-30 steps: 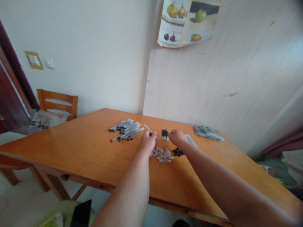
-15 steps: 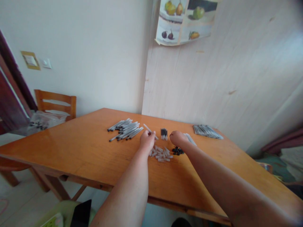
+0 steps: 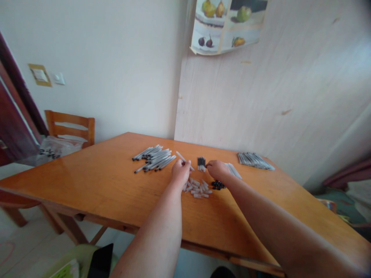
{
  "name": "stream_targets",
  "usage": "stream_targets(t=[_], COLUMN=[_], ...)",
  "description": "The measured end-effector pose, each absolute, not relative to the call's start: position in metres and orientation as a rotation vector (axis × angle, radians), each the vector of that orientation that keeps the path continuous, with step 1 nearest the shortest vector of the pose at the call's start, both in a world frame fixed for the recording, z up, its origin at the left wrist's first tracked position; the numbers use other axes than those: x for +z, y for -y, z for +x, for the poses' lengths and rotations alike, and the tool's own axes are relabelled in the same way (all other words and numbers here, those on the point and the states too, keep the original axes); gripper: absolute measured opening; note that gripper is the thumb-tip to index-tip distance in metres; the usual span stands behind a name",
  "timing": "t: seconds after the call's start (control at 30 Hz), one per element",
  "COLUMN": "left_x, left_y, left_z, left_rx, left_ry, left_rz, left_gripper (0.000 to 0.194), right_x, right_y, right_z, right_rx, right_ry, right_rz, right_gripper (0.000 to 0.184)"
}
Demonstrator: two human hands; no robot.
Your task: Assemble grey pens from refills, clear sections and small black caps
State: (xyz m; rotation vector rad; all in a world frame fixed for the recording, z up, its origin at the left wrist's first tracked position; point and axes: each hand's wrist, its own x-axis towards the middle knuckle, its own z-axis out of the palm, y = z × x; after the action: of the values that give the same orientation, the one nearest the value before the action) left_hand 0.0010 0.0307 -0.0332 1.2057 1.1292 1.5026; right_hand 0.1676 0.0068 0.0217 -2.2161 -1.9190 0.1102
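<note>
My left hand (image 3: 180,172) is closed around a slim, whitish pen barrel (image 3: 181,156), which slants up and left out of the fingers. Over to the right, my right hand (image 3: 218,169) has its fingers pinched together beside a small row of black-and-white pen refills or tips (image 3: 201,163). Whatever lies between those fingertips is too small to make out. Translucent pen caps (image 3: 197,189) are heaped just in front of the hands. Small black plugs (image 3: 218,185) lie under the right wrist, and several clear tubes (image 3: 233,170) show behind it.
A pile of grey pens with black ends (image 3: 158,158) is at the left on the wooden table (image 3: 116,185). A neat row of pens (image 3: 255,161) lies at the far right. A chair (image 3: 71,125) and a plastic bag (image 3: 58,146) stand beyond the left edge.
My right hand has shifted slightly left, its fingertips now at the edge of the black-and-white row. The left hand keeps its hold on the pen barrel.
</note>
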Motion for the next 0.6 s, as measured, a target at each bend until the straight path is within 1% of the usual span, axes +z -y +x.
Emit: stream_targets(t=[0.13,0.3,0.6], left_x=[-0.033,-0.032,-0.028], left_y=[-0.03,-0.029,-0.025], left_z=[0.001,0.0,0.0], left_rx=[1.498,1.49,1.493], left_ry=[-1.132,-1.134,-1.134], left_rz=[1.219,1.227,1.231], left_gripper=[0.02,0.02,0.019], right_x=[0.023,0.024,0.018], right_y=[-0.002,-0.001,-0.002], right_z=[0.162,0.156,0.158], right_rx=[0.073,0.013,0.087], right_ry=[1.941,1.897,1.958], right_rz=[-2.177,-2.277,-2.239], right_gripper=[0.034,0.037,0.034])
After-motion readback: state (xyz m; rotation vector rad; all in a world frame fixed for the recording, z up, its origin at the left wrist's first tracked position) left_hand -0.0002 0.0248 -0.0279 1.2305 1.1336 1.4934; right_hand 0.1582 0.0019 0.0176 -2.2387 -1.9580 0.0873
